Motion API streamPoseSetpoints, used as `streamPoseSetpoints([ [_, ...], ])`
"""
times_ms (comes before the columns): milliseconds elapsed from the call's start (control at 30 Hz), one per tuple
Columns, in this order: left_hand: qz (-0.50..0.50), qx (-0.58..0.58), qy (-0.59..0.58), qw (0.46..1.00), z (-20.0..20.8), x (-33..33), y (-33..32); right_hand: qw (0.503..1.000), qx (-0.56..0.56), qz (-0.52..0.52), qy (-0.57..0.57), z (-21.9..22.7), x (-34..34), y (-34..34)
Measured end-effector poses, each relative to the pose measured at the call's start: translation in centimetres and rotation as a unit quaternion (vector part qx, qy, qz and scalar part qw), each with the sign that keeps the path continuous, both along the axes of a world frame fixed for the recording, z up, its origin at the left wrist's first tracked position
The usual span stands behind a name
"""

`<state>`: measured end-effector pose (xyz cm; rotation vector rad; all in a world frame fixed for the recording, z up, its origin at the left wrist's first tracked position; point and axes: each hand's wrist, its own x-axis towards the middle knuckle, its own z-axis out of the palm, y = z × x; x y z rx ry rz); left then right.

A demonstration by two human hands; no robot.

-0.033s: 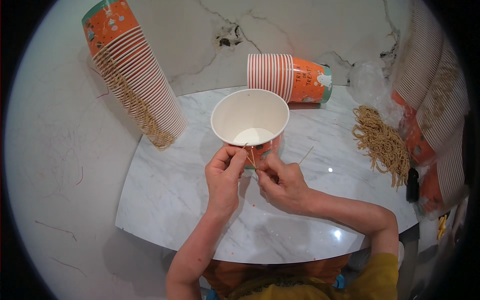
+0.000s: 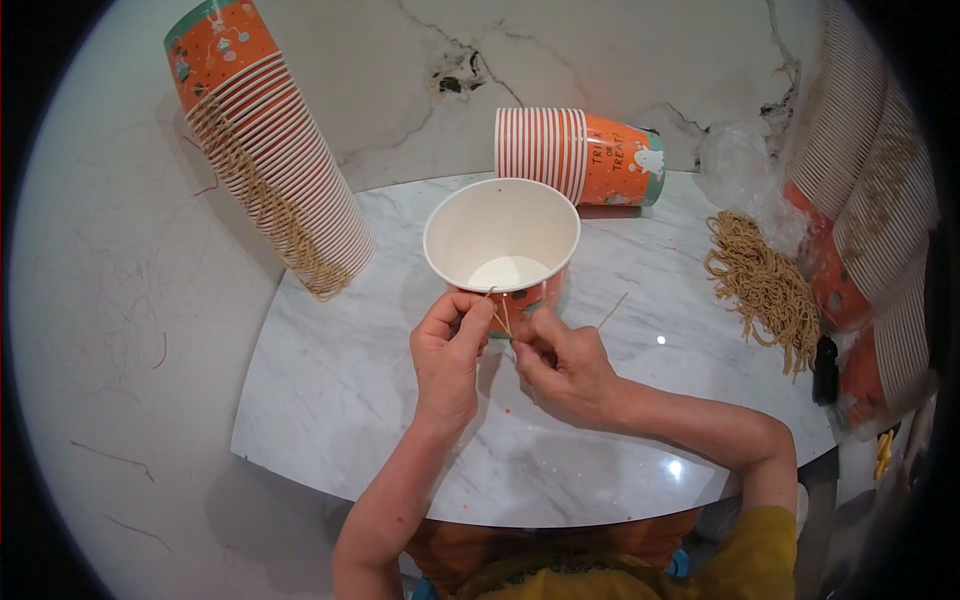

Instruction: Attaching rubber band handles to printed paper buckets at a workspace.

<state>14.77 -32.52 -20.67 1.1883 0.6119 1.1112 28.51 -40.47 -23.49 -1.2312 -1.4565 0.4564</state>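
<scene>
Left hand (image 2: pixel 445 350) and right hand (image 2: pixel 572 362), slightly apart, each pinch a thin tan cord (image 2: pixel 508 323) at the near side of a white-lined paper bucket (image 2: pixel 500 228), upright midway along the marble-patterned table (image 2: pixel 320 400), toward its far edge. Good handling likely means pinching close to where strands meet, pulling gently and evenly, and keeping the bucket from sliding.

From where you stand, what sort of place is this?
Probably a small craft workspace, though home or workshop I can't tell. The signs: a tall stack of orange paper buckets, a bundle of tan cords on the marble-patterned table, and a single paper bucket standing before the person.
</scene>
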Motion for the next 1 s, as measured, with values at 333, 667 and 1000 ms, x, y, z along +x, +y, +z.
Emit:
streamPoseSetpoints([
  [333,0.015,0.024,0.006,1.0,0.0,0.1,-0.1,0.998,0.045,0.021,-0.035,0.8,-0.3,-0.5],
  [667,-0.017,0.04,0.075,0.996,0.6,-0.9,1.1,0.993,-0.054,0.041,0.099,-0.5,-0.5,0.2],
  [1000,-0.078,0.071,0.17,0.98,-1.4,-2.8,0.5,0.983,-0.126,0.058,0.12,-1.7,-0.7,0.1],
])
